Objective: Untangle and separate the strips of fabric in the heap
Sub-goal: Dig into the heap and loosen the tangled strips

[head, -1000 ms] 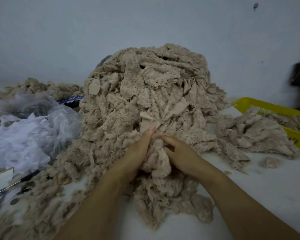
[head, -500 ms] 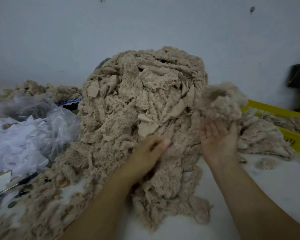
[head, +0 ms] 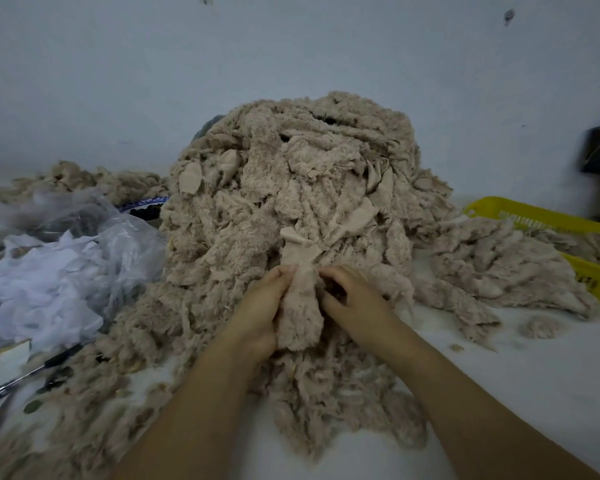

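Two hands work near centre: the left hand [head: 260, 313] curls its fingers round the left edge of a fluffy beige strip [head: 300, 318], and the right hand [head: 354, 303] pinches its right edge, at the near foot of the heap [head: 309, 188]. Judgement: pull slowly toward the near side, easing snagged neighbours off. Farther right, a separated pile [head: 499, 271] lies against the yellow basket [head: 534, 216], the probable destination.

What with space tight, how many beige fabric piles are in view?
3: the big heap in the middle, a smaller pile by the yellow basket, a third pile back left. Others may be hidden.
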`<state>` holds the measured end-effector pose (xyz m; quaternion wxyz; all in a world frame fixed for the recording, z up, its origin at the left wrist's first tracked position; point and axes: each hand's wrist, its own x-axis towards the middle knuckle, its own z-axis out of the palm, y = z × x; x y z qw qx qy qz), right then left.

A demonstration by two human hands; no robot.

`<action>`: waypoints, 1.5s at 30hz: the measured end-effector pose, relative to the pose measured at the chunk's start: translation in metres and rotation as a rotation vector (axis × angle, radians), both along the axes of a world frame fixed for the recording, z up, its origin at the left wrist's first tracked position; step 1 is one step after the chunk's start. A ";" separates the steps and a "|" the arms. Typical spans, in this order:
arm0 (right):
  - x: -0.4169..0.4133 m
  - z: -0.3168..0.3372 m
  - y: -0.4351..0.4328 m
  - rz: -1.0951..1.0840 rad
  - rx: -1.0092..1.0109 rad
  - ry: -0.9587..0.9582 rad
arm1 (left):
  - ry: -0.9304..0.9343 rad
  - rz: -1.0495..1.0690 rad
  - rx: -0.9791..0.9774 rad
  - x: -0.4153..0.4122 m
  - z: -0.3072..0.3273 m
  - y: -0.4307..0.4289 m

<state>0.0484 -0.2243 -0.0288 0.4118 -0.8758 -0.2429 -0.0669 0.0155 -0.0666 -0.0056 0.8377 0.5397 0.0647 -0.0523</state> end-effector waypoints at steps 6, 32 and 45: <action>0.001 0.002 -0.005 -0.080 0.105 -0.096 | -0.015 -0.140 -0.449 -0.002 0.005 0.007; 0.009 0.004 -0.014 -0.144 0.155 0.120 | 0.003 0.088 -0.317 -0.005 0.018 0.006; 0.001 0.011 -0.007 -0.143 0.353 0.070 | -0.392 -0.032 0.797 0.005 -0.007 -0.008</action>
